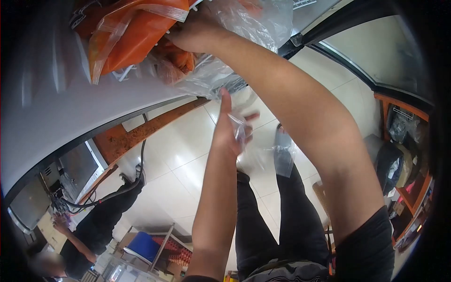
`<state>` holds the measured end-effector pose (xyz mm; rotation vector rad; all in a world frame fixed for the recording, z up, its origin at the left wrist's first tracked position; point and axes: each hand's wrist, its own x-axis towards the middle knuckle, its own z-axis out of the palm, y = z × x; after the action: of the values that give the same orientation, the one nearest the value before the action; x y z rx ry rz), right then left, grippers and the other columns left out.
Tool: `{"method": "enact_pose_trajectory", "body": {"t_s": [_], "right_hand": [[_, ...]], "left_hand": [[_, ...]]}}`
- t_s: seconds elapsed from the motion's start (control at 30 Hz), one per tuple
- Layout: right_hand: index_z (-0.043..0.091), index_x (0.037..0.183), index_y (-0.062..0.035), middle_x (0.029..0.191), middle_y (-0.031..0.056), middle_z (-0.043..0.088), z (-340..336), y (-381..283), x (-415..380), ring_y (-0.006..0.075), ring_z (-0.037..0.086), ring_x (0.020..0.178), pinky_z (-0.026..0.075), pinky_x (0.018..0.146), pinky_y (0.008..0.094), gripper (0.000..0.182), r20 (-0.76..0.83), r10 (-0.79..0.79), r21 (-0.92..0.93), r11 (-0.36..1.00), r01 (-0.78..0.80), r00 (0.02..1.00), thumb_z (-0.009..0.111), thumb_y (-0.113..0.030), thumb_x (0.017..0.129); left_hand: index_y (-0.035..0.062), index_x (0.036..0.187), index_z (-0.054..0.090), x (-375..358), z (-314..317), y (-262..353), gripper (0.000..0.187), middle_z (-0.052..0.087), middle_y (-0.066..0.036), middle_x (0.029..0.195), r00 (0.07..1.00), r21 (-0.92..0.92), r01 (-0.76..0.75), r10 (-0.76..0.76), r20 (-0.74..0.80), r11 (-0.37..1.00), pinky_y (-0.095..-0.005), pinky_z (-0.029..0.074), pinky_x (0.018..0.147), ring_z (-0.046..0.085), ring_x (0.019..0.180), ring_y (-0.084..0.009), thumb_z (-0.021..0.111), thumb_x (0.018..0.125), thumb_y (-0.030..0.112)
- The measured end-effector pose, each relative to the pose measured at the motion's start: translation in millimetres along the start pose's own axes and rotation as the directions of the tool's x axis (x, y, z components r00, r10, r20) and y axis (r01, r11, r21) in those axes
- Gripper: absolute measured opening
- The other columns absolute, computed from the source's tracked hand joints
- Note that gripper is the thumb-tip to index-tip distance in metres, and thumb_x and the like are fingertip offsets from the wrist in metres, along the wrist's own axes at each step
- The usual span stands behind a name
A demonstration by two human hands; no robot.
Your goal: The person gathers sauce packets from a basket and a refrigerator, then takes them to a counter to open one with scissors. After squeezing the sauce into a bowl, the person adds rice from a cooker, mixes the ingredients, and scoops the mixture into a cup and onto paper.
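Note:
My right hand (pixel 197 33) reaches in at the top, between an orange plastic bag (pixel 136 35) and a clear plastic bag (pixel 263 23); its fingers are hidden. Beneath the clear bag, my left hand (pixel 233 124) is raised with thumb and fingers apart, and a thin clear plastic bag (pixel 240 129) lies across its palm and hangs toward my legs. Orange contents (pixel 184 61) show through the clear plastic just under my right hand. White wire rack ends stick out around the orange bag.
Another person (pixel 101 230) in dark clothes is at the lower left, one hand near a dark cable. A glass door (pixel 371 47) stands at the upper right. Shelves (pixel 408 155) with bagged items line the right side. A blue container (pixel 142 246) is at the bottom left.

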<state>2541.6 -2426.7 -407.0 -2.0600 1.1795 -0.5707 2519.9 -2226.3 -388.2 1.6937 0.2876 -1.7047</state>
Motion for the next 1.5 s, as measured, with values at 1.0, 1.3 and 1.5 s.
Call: {"method": "enact_pose_trajectory", "body": {"t_s": [1.0,1.3,1.5], "right_hand": [[0.069,0.117,-0.0106,0.127,0.0130,0.063,-68,-20,-14,0.0273,0.055,0.124,0.043,0.106,0.0386,0.044,0.320,-0.034,0.049,0.999,0.019,0.947,0.069,-0.022,0.074],[0.069,0.092,-0.0056,0.081,0.0157,0.068,-139,123,-66,0.0343,0.063,0.090,0.050,0.082,0.0445,0.015,-0.243,-0.029,-0.374,0.925,-0.066,0.970,0.066,-0.016,0.081],[0.067,0.088,-0.0078,0.072,0.0083,0.066,-115,108,-129,0.0300,0.059,0.082,0.043,0.076,0.0412,0.007,-0.250,-0.191,-0.152,0.976,0.157,0.949,0.064,-0.014,0.086]], "left_hand": [[0.0027,0.146,0.044,4,11,38,0.058,0.053,-0.024,0.139,-0.064,0.853,-0.432,0.954,0.294,-0.292,-0.0418,0.046,0.102,0.057,0.123,-0.0372,0.065,0.094,0.014],[0.0065,0.134,0.058,27,39,98,0.050,0.063,-0.025,0.125,0.189,0.905,-0.420,0.969,0.160,-0.067,-0.0460,0.050,0.090,0.061,0.107,-0.0385,0.068,0.090,0.029],[0.0044,0.133,0.058,-13,75,40,0.054,0.048,-0.033,0.139,0.004,0.939,-0.256,0.971,0.239,-0.230,-0.0475,0.046,0.100,0.052,0.126,-0.0475,0.070,0.091,0.035]]}}
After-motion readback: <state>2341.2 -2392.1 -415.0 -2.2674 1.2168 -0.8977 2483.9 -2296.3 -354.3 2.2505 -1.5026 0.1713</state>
